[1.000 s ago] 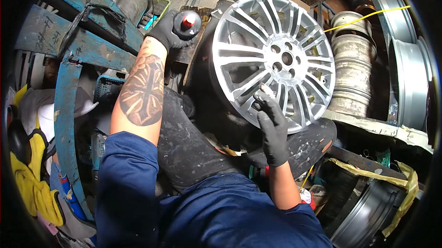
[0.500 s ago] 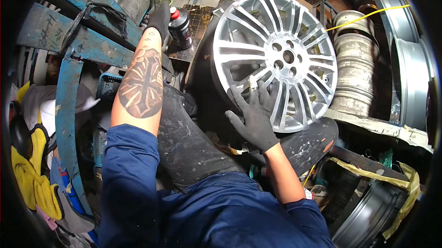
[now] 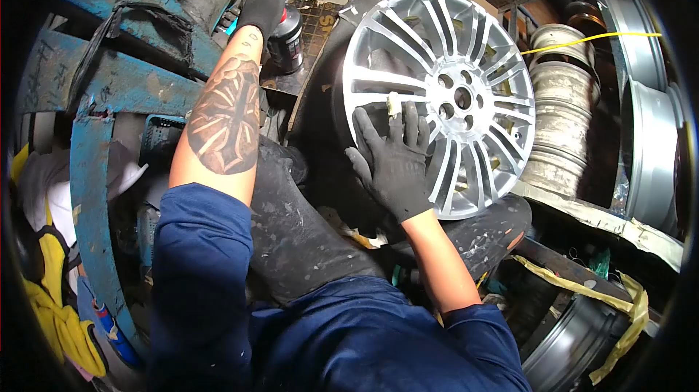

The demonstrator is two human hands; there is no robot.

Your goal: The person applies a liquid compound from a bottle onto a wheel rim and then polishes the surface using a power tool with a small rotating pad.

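Note:
A silver multi-spoke alloy wheel [image 3: 460,64] leans, face up, against my lap. My right hand [image 3: 397,163], in a dark grey glove, lies over its lower left spokes with the fingers spread. A dab of off-white paste [image 3: 394,104] sits on one fingertip. My left hand [image 3: 261,15], gloved the same way, reaches to the upper left, right beside a black bottle [image 3: 286,46] with a red cap. Its fingers are mostly hidden behind the back of the hand, and a bit of teal shows at its edge.
A blue steel frame [image 3: 102,144] stands at my left. Several worn rims [image 3: 561,101] are stacked at the right, near larger silver rims [image 3: 648,144] and a yellow cord [image 3: 597,40]. Yellow cloth [image 3: 54,297] hangs at lower left. Another rim [image 3: 575,348] lies at lower right.
My right hand has shifted slightly left across the spokes, its pasted fingertip now higher on the wheel. My left hand has moved a little up and right, covering part of the bottle's cap.

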